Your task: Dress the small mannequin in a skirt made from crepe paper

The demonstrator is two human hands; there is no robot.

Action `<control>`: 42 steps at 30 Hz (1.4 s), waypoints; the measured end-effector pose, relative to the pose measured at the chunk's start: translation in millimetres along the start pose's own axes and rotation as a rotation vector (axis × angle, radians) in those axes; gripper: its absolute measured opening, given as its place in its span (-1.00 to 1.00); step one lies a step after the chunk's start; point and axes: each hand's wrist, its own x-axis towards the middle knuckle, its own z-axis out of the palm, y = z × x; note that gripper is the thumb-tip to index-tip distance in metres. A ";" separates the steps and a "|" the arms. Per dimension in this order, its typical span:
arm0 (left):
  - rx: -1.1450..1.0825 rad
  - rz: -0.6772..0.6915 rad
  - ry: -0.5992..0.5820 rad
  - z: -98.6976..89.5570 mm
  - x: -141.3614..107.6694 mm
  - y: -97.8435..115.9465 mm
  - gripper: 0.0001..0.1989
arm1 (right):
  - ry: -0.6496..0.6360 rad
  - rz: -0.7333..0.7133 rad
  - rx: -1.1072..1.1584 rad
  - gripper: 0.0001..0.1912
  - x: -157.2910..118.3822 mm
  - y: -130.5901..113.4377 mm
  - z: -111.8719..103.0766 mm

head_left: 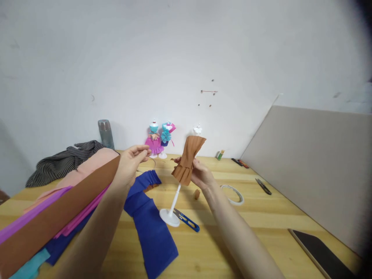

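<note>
My right hand (202, 174) is wrapped round a small white dress-form mannequin (175, 199) from behind and the right, holding it tilted. A pleated brown crepe-paper dress (190, 155) covers its body, and the white round base shows below. To the left of it, my left hand (132, 162) is raised with thumb and fingertips pinched together; anything between them is too small to make out. Blue crepe paper (154, 232) lies on the table under the left hand. Blue-handled thread snips (187, 221) lie beside the mannequin's base.
Coloured crepe-paper strips (61, 201) and a striped cloth (68, 161) lie at left, near a flask (106, 133). Two dressed mannequins (154, 141) stand by the wall. Right: a tape roll (240, 197), dark snips (263, 186), a phone-like slab (319, 252) and a pale panel (308, 166).
</note>
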 end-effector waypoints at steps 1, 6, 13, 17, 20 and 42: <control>-0.001 -0.002 -0.010 0.0 -0.5 0.0 -0.64 | -0.016 0.003 0.018 -0.53 0.0 2.6 -2.2; 0.045 0.000 -0.057 4.0 -4.4 2.9 -0.70 | -0.107 0.015 0.098 -0.54 -1.4 8.6 -7.6; 0.295 -0.005 -0.337 22.3 -24.1 1.2 -0.83 | -0.063 0.017 -0.057 -0.58 -6.9 0.1 18.5; 0.366 -0.028 -0.440 32.6 -33.7 -3.6 -0.88 | -0.038 -0.079 -0.162 -0.66 -9.2 2.5 30.9; 0.424 0.002 -0.401 34.5 -34.0 -4.5 -0.92 | -0.043 -0.115 -0.215 -0.66 -10.3 2.9 36.1; 0.491 0.154 -0.390 30.6 -16.4 -41.5 -0.82 | 0.002 -0.141 -0.479 -0.71 -6.8 5.5 38.4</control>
